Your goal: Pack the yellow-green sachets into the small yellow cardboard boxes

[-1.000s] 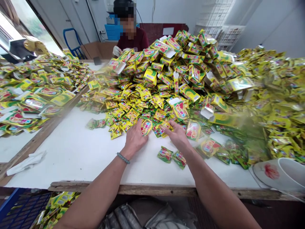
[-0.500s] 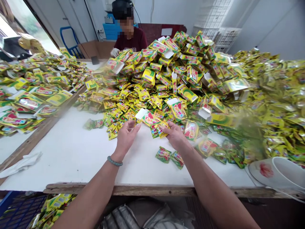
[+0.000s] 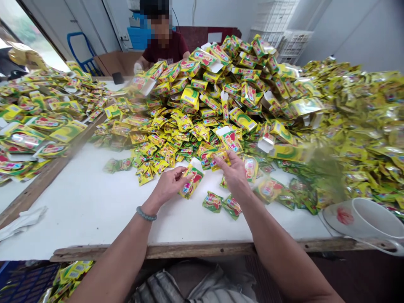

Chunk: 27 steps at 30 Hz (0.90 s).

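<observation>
Far left: a heap of flattened yellow cartons [image 3: 41, 126] on the neighbouring table, beyond a wooden edge strip [image 3: 47, 176]. Near left: a crumpled white cloth [image 3: 22, 219] on the white tabletop [image 3: 94, 210], and below the table edge a blue crate [image 3: 22, 282] with more yellow packs.

Left of centre: left hand [image 3: 168, 187], beaded bracelet [image 3: 146, 214] at the wrist, fingers closed around a small yellow carton [image 3: 192, 181] with its white flap open at the far end, held just above the tabletop at the near edge of the pile.

Just right: right hand [image 3: 235, 174], thumb and fingertips pinched on yellow sachets [image 3: 219, 156], lifted at the foot of the pile, close beside the carton's open end. Two green sachets [image 3: 222, 203] lying loose on the tabletop just near of that hand.

Behind both hands: a tall pile of yellow sachets and open cartons [image 3: 221, 92], spread across the far half of the table. At the far side, a seated person in a dark red shirt [image 3: 164, 46].

Right: more sachets, blurred. Near right corner: a white cup [image 3: 372, 219] tipped on its side, on a floral cloth [image 3: 341, 214].
</observation>
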### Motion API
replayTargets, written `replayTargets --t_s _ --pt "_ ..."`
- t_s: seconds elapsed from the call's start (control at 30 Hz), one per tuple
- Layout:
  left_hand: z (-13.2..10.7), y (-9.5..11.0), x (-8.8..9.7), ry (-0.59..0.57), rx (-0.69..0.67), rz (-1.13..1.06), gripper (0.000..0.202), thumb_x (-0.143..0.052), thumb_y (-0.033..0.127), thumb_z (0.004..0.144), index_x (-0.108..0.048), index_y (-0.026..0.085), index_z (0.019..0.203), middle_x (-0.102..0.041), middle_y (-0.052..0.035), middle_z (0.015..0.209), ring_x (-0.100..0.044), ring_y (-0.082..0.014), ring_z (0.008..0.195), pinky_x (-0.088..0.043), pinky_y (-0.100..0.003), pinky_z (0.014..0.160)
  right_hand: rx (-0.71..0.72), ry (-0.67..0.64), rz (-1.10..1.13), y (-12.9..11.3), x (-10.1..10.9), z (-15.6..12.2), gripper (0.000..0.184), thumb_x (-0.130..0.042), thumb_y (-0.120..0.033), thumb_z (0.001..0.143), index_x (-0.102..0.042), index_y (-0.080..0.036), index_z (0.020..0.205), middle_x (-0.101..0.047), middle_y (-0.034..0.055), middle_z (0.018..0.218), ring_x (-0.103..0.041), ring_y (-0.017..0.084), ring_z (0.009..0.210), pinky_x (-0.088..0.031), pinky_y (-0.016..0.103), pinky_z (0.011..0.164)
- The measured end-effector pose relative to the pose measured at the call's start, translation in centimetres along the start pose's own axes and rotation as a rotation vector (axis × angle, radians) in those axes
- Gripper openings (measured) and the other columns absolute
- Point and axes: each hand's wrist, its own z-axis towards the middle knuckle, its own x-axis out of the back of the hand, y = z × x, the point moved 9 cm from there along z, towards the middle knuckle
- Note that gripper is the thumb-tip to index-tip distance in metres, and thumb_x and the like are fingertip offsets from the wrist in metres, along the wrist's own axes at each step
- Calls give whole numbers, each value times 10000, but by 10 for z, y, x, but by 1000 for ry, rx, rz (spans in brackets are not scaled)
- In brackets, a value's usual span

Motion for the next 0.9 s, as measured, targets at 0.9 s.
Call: replayTargets --t_s 0.9 --pt "-8 0 -34 -112 69 -276 488 -779 576 716 -706 182 994 -728 -25 856 -652 -162 728 -511 -258 655 106 51 -465 -8 -8 -9 431 -665 -629 761 -658 -198 760 -605 4 692 -499 169 660 -402 291 649"
